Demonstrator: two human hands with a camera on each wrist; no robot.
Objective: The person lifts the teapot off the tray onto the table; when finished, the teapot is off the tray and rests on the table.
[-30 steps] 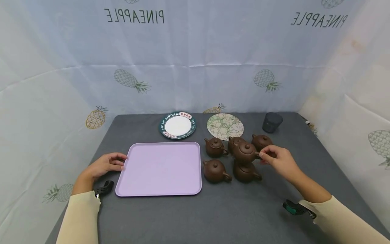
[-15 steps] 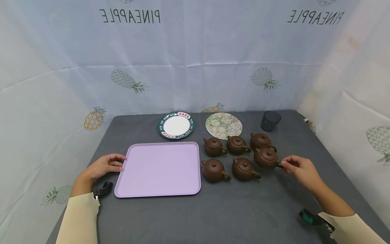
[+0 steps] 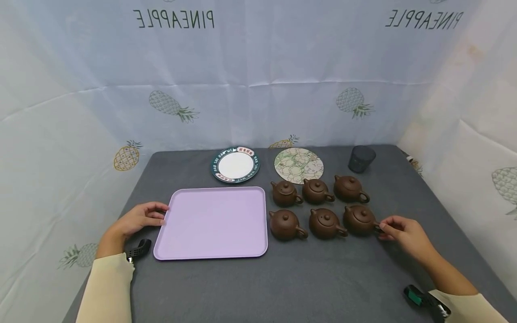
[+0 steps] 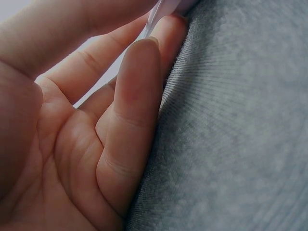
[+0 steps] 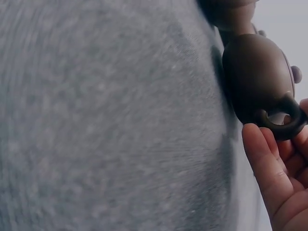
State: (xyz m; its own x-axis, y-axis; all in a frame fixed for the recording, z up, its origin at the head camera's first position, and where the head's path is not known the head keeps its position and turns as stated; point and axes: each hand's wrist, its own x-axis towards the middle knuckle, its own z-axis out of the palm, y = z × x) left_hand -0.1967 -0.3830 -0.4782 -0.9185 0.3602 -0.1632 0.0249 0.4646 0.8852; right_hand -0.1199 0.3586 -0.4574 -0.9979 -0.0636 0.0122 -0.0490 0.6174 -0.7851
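In the head view my right hand [image 3: 409, 237] pinches the handle of a brown teapot [image 3: 359, 220], the rightmost in the front row. The right wrist view shows that teapot [image 5: 257, 77] from its handle side, fingertips at the handle loop, its body close over the grey cloth. Two other teapots, front middle [image 3: 326, 223] and front left [image 3: 285, 225], share its row. Behind stand three more: left [image 3: 284, 194], middle [image 3: 316, 191] and right [image 3: 348, 188]. My left hand [image 3: 139, 218] rests beside the lilac tray [image 3: 214, 224], relaxed fingers touching its left rim.
At the back of the grey table [image 3: 282, 287] lie a green-rimmed plate [image 3: 236, 165] and a round patterned mat [image 3: 299, 166]. A dark cup [image 3: 361, 159] stands at the back right. A pineapple-print curtain [image 3: 258, 67] encloses the far side.
My right hand has carried the teapot rightward from above the front middle one, then lowered it to the right end of the front row. My left hand stays at the tray.
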